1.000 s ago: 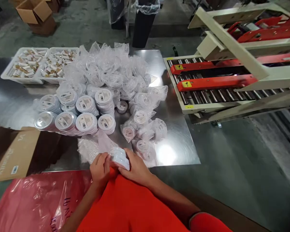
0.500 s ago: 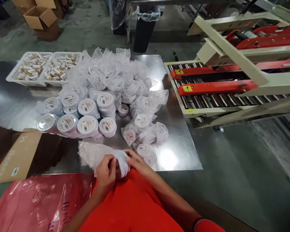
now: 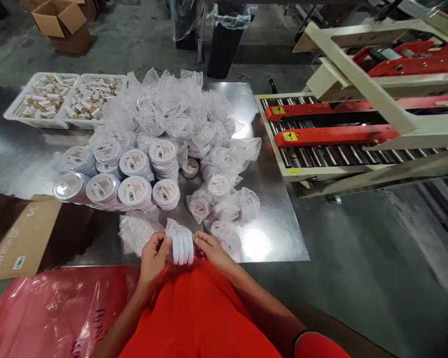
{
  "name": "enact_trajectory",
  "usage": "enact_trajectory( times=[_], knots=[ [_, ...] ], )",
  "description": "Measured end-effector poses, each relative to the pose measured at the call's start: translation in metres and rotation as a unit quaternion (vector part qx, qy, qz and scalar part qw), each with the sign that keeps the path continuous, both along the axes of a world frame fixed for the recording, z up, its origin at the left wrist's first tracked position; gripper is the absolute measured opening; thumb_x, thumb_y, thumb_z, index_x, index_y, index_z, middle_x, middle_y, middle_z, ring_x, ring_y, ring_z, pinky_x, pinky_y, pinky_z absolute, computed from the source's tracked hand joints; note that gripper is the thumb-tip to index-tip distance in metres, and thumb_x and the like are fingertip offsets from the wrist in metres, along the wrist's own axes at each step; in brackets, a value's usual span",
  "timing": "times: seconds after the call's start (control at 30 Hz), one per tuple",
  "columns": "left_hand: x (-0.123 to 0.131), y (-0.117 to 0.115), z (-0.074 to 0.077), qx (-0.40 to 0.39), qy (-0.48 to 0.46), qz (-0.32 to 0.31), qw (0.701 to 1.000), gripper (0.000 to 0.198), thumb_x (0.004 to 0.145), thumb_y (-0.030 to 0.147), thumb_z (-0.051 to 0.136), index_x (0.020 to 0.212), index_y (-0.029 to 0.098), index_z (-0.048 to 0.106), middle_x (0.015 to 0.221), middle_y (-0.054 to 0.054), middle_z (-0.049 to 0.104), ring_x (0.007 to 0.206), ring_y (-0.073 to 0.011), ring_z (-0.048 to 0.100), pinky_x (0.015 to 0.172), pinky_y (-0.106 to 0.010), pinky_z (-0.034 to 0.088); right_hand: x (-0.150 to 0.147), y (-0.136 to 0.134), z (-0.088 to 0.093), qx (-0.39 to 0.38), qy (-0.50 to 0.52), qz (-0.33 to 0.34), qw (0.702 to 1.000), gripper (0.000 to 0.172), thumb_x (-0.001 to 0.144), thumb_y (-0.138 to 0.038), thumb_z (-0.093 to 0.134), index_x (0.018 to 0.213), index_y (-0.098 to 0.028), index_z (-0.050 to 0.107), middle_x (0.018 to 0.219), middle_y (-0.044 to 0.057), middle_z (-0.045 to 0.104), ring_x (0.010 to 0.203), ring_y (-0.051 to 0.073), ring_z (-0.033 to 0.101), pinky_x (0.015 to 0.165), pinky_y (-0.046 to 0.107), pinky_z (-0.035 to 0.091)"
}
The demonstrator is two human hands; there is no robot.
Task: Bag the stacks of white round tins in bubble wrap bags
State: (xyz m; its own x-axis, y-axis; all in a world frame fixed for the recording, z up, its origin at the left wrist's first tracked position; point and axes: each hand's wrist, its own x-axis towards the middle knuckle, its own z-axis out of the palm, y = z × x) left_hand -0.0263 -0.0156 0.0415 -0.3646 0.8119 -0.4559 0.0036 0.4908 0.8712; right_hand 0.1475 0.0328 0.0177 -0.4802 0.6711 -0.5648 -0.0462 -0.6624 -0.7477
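Stack of white round containers (image 3: 182,246): long axis side to side, between both hands
Left hand (image 3: 153,258): curled, gripping stack's left end
Right hand (image 3: 211,248): curled, gripping stack's right end
Bubble wrap sheet (image 3: 138,231): nearer left hand

held stack (image 3: 181,246): edges hidden | labels (image 3: 134,191): too small | carton (image 3: 22,233): cut off left

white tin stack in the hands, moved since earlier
Yes, the white tin stack has turned: its rims slanted along the steel sheet's front edge, now they stand square to it.

The left grip (image 3: 154,259) and right grip (image 3: 211,250) clasp a stack of round white containers (image 3: 181,246); clear plastic bubble wrap (image 3: 138,232) lies just beyond the left grip.
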Motion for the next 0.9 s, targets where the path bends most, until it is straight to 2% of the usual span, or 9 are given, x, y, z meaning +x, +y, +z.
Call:
enact_trajectory(
  times=[0.13, 0.23, 0.33, 0.43, 0.47, 0.57, 0.63, 0.77, 0.9],
  knots=[
    [-0.008, -0.002, -0.008, 0.006, 0.095, -0.045, 0.994, 0.022, 0.075, 0.04, 0.059, 0.079, 0.019, 0.059, 0.067, 0.001, 0.059, 0.063, -0.0134, 0.052, 0.058, -0.023, 0.04, 0.012, 0.013, 0.008, 0.051, -0.034, 0.005, 0.998, 0.026, 0.079, -0.044, 0.057, 0.071, -0.023, 0.043, 0.056, -0.008, 0.03, 0.048, 0.008, 0.024, 0.048, 0.023, 0.021],
    [-0.002, -0.002, -0.005, 0.011, 0.065, -0.063, 0.996, 0.023, 0.078, 0.041, 0.057, 0.085, 0.019, 0.059, 0.07, 0.001, 0.06, 0.063, -0.013, 0.053, 0.058, -0.023, 0.041, 0.015, 0.019, 0.013, 0.143, -0.109, 0.028, 0.983, 0.021, 0.083, -0.038, 0.049, 0.071, -0.022, 0.043, 0.06, -0.006, 0.034, 0.054, 0.011, 0.032, 0.053, 0.024, 0.03],
    [0.014, 0.003, 0.001, 0.006, -0.016, -0.059, 0.998, 0.028, 0.08, 0.048, 0.055, 0.083, 0.02, 0.054, 0.06, 0.005, 0.05, 0.049, -0.0098, 0.044, 0.048, -0.021, 0.036, 0.012, 0.018, 0.013, 0.258, -0.147, 0.023, 0.955, 0.018, 0.085, -0.034, 0.047, 0.071, -0.022, 0.044, 0.08, 0.001, 0.048, 0.082, 0.017, 0.049, 0.077, 0.031, 0.041],
    [0.028, 0.009, 0.001, 0.005, -0.056, -0.065, 0.996, 0.028, 0.08, 0.049, 0.054, 0.081, 0.021, 0.051, 0.056, 0.007, 0.045, 0.044, -0.0088, 0.04, 0.044, -0.021, 0.034, 0.009, 0.008, 0.008, 0.277, -0.102, 0.052, 0.954, 0.013, 0.086, -0.034, 0.049, 0.085, -0.022, 0.048, 0.109, 0.006, 0.051, 0.114, 0.021, 0.046, 0.098, 0.037, 0.036],
    [0.032, 0.012, 0.0, 0.011, -0.048, -0.075, 0.996, 0.027, 0.081, 0.047, 0.054, 0.081, 0.021, 0.051, 0.058, 0.006, 0.047, 0.046, -0.0093, 0.043, 0.045, -0.021, 0.035, 0.009, 0.004, 0.005, 0.258, -0.074, 0.071, 0.961, 0.02, 0.084, -0.036, 0.053, 0.097, -0.022, 0.047, 0.115, 0.007, 0.049, 0.116, 0.021, 0.047, 0.099, 0.038, 0.037],
    [0.038, 0.017, -0.004, 0.033, 0.0, -0.127, 0.991, 0.019, 0.081, 0.039, 0.055, 0.081, 0.02, 0.054, 0.066, 0.002, 0.056, 0.056, -0.0119, 0.053, 0.054, -0.022, 0.041, 0.008, -0.01, -0.003, 0.255, -0.054, 0.097, 0.96, 0.072, 0.071, -0.034, 0.071, 0.129, -0.025, 0.03, 0.129, 0.01, 0.043, 0.118, 0.023, 0.048, 0.1, 0.039, 0.039],
    [0.04, 0.021, -0.003, 0.047, 0.037, -0.169, 0.984, 0.016, 0.081, 0.035, 0.054, 0.082, 0.02, 0.056, 0.069, 0.0, 0.06, 0.061, -0.0139, 0.056, 0.058, -0.023, 0.043, 0.007, -0.014, -0.008, 0.311, -0.096, 0.076, 0.942, 0.079, 0.071, -0.03, 0.071, 0.136, -0.024, 0.027, 0.133, 0.012, 0.041, 0.123, 0.025, 0.044, 0.103, 0.041, 0.036],
    [0.042, 0.024, 0.011, 0.088, 0.129, -0.25, 0.956, 0.019, 0.085, 0.034, 0.048, 0.088, 0.02, 0.06, 0.08, -0.004, 0.067, 0.073, -0.0169, 0.062, 0.067, -0.027, 0.047, 0.014, 0.0, -0.012, 0.411, -0.14, 0.045, 0.9, 0.038, 0.08, -0.017, 0.055, 0.117, -0.023, 0.057, 0.108, 0.009, 0.056, 0.098, 0.021, 0.057, 0.084, 0.035, 0.047],
    [0.031, 0.02, 0.011, 0.107, 0.169, -0.254, 0.946, 0.029, 0.086, 0.038, 0.049, 0.105, 0.019, 0.061, 0.098, -0.008, 0.069, 0.09, -0.0192, 0.065, 0.08, -0.03, 0.05, 0.065, 0.03, 0.022, 0.456, -0.205, -0.048, 0.864, 0.033, 0.071, -0.006, 0.052, 0.092, -0.025, 0.069, 0.085, 0.004, 0.062, 0.078, 0.018, 0.059, 0.065, 0.029, 0.047]
  ],
)
